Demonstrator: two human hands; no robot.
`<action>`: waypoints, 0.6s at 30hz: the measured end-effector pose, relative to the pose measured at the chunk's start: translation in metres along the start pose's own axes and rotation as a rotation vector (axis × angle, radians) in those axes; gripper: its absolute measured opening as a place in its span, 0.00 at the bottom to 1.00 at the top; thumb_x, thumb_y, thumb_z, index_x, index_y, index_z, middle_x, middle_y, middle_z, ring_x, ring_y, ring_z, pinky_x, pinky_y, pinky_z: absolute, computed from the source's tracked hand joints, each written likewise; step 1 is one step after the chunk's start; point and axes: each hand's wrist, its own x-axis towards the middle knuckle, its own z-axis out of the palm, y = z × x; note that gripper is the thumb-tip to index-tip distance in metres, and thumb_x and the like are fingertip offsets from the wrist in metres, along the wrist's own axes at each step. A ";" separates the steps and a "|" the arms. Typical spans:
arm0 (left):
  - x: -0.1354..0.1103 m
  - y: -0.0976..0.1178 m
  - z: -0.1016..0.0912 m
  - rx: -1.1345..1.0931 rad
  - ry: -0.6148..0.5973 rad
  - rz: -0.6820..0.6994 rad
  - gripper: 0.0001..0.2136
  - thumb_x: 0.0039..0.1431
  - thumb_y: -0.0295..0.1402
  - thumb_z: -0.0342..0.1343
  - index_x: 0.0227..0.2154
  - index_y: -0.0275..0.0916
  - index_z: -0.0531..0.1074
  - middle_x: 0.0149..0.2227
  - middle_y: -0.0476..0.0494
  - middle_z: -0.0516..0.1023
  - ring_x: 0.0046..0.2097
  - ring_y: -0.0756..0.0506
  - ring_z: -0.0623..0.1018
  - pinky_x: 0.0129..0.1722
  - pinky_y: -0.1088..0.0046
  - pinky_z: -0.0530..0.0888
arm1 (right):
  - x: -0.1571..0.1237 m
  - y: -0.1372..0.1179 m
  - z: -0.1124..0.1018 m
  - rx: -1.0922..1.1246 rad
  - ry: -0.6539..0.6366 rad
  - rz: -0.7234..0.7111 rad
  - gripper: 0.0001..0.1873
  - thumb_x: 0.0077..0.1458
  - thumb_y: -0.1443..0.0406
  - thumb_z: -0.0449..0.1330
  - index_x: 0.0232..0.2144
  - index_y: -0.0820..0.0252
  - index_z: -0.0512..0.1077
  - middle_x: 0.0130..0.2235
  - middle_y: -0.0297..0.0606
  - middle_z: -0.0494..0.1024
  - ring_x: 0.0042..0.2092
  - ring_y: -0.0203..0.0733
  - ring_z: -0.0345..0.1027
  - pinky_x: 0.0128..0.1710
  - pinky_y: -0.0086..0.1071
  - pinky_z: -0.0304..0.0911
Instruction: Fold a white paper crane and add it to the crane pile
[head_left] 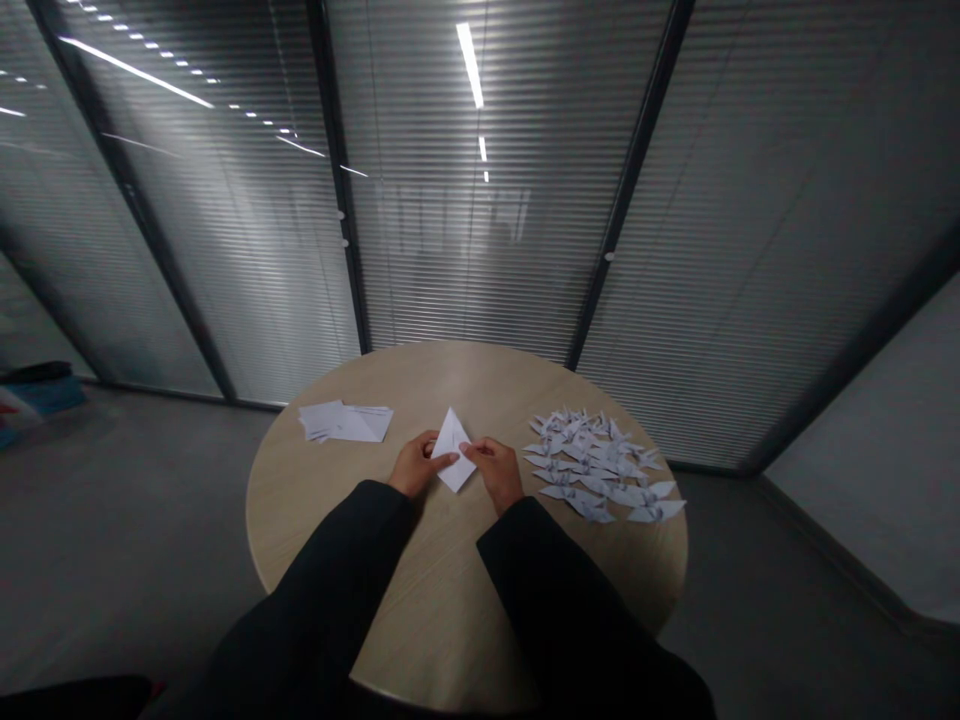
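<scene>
A white sheet of paper folded into a pointed diamond shape (453, 438) lies on the round wooden table (360, 520) in front of me. My left hand (415, 466) pinches its left side, fingers closed on the paper. My right hand (495, 468) presses and pinches its right side. Both sleeves are black.
A stack of flat white paper sheets (346, 421) lies to the left of my hands. Several folded paper cranes (596, 465) are spread on the table's right side. Glass walls with blinds (480, 200) stand behind the table; grey floor surrounds it.
</scene>
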 end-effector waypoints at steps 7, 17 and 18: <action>-0.004 0.001 0.001 0.211 -0.016 0.102 0.18 0.40 0.32 0.65 0.37 0.34 0.72 0.32 0.44 0.79 0.34 0.45 0.77 0.35 0.71 0.71 | 0.002 -0.001 0.000 0.056 -0.043 0.026 0.13 0.37 0.57 0.66 0.24 0.59 0.72 0.25 0.33 0.77 0.28 0.40 0.69 0.28 0.30 0.61; -0.009 0.002 0.003 0.334 -0.109 0.089 0.25 0.41 0.32 0.65 0.46 0.37 0.71 0.30 0.47 0.79 0.33 0.45 0.77 0.33 0.72 0.72 | 0.002 -0.007 -0.002 0.140 -0.007 0.017 0.12 0.38 0.57 0.66 0.24 0.59 0.72 0.25 0.33 0.76 0.29 0.40 0.69 0.29 0.30 0.61; -0.009 0.003 0.003 0.342 -0.118 0.097 0.25 0.41 0.32 0.65 0.46 0.37 0.71 0.30 0.47 0.79 0.33 0.45 0.77 0.34 0.72 0.72 | 0.002 -0.008 -0.002 0.140 0.007 0.013 0.12 0.38 0.57 0.66 0.24 0.59 0.73 0.25 0.33 0.76 0.29 0.40 0.69 0.29 0.30 0.61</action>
